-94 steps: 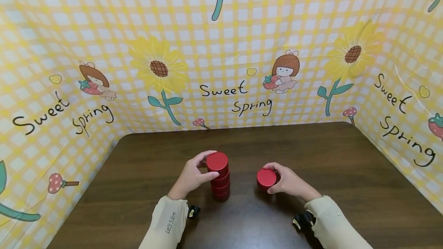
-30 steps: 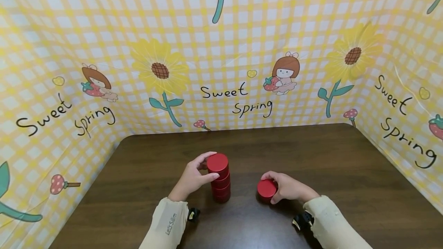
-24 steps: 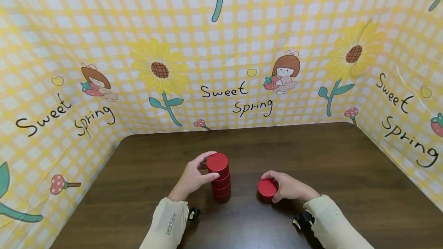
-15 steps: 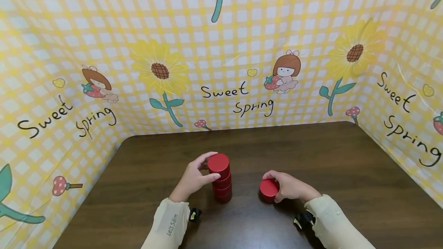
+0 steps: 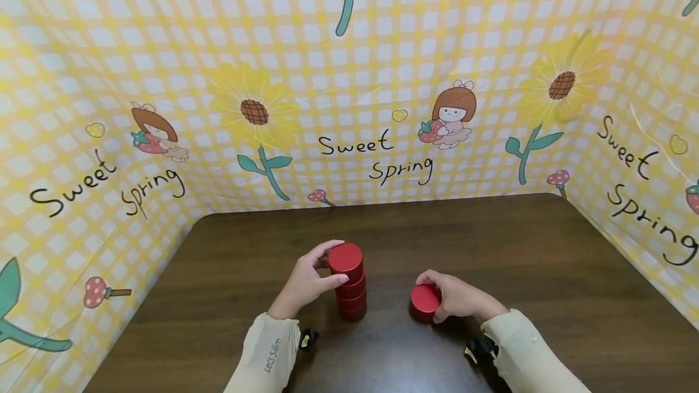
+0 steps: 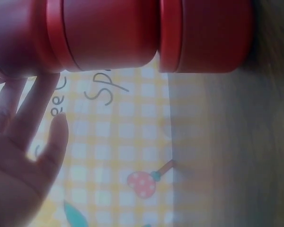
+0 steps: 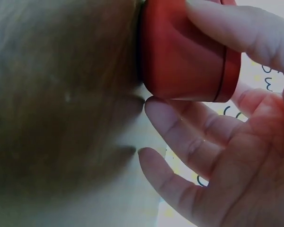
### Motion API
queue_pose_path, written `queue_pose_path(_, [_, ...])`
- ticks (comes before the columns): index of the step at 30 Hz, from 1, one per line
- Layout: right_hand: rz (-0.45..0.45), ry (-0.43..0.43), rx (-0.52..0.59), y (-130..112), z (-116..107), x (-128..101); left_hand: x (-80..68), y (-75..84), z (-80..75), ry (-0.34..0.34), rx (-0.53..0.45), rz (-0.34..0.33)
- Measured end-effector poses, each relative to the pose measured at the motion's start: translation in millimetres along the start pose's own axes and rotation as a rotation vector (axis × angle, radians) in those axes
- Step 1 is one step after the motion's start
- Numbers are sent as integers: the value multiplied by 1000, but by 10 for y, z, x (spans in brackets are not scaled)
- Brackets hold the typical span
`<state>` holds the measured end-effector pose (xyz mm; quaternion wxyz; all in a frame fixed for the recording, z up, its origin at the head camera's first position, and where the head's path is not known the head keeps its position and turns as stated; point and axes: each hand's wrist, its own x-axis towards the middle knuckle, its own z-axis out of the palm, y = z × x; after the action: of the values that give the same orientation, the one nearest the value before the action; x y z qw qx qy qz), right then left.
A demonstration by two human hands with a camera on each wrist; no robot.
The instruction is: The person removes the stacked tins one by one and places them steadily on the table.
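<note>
1. Head view: At nine o'clock of a red canister stack (image 5: pixel 352 305), a person's left hand (image 5: pixel 304 281) grips the top canister (image 5: pixel 346 258); at the stack's three o'clock, the right hand (image 5: pixel 463 296) pinches a single red canister (image 5: pixel 425 301) on the brown surface (image 5: pixel 491 241).
2. Left wrist view: From eight o'clock, fingers (image 6: pixel 35 105) touch the stack.
3. Right wrist view: The single red canister, at one o'clock, sits between thumb (image 7: pixel 246 28) and fingers.

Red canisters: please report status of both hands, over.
Left hand grips top of red canister stack. Right hand holds single red canister, upright. No obstruction seen between stack and canister.
</note>
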<state>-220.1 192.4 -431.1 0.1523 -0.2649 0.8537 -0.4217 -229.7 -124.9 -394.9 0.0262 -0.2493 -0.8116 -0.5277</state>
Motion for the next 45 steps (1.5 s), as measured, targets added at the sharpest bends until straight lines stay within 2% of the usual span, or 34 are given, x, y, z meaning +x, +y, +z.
queue_pose_path(6, [40, 12, -4, -66, -44, -11, -4, 17, 5, 6, 2, -6])
queue_pose_path(9, [67, 67, -25, -102, -99, -13, -4, 30, 8, 5, 7, -22])
queue_pose_path(13, [78, 152, 13, -179, -152, 14, -7, 55, 0, 5, 24, -19])
queue_pose_path(16, [42, 188, 61, -274, -123, 76, -20, 60, -10, 14, 52, -7])
queue_pose_path(23, [-92, 283, 71, -568, 51, 275, -42, -13, -9, 0, 103, 12])
queue_pose_path(30, [-178, 270, 99, -849, 171, 436, -51, -44, -1, -83, 60, -44])
queue_pose_path(33, [-199, 252, 93, -920, 214, 495, -60, -49, -7, -95, 63, -49])
queue_pose_path(39, [-210, 263, 81, -979, 301, 566, -69, -89, -8, -101, 80, -28])
queue_pose_path(45, [-181, 292, 97, -1009, 391, 604, -71, -116, 12, -89, 101, 13])
